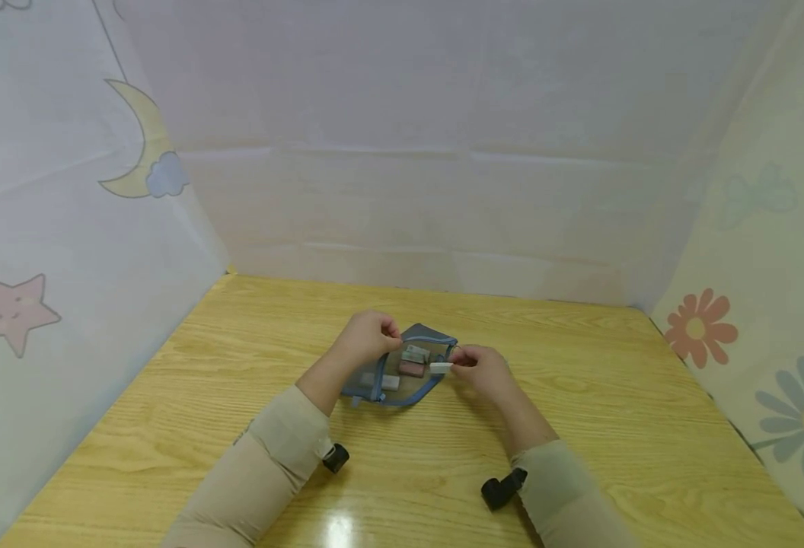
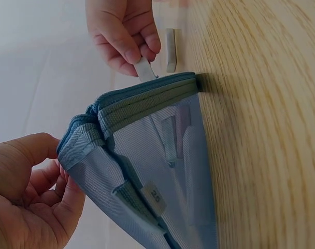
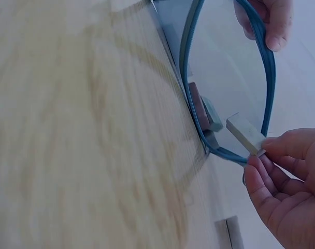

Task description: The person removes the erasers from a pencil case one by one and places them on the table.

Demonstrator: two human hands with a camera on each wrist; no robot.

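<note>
A blue mesh zipper pouch [image 1: 416,396] lies on the table with its mouth spread wide. My left hand [image 1: 369,335] pinches the pouch's upper rim between thumb and fingers, as the left wrist view shows at the zipper edge [image 2: 77,137]. Between the thumb and fingers of my right hand [image 1: 486,371] is a small white eraser-like block [image 3: 244,133], held at the pouch's mouth. Through the opening show a reddish block [image 3: 198,105] and a pale green block [image 3: 212,114]. A longer white block [image 1: 390,382] lies deeper inside, seen through the mesh.
Another slim grey block [image 2: 171,50] is on the wooden table [image 1: 580,441] outside the pouch, beyond the right hand. Printed cloth walls [image 1: 416,213] enclose the table at the back and both sides. Black wrist cameras [image 1: 501,491] stick out from both sleeves.
</note>
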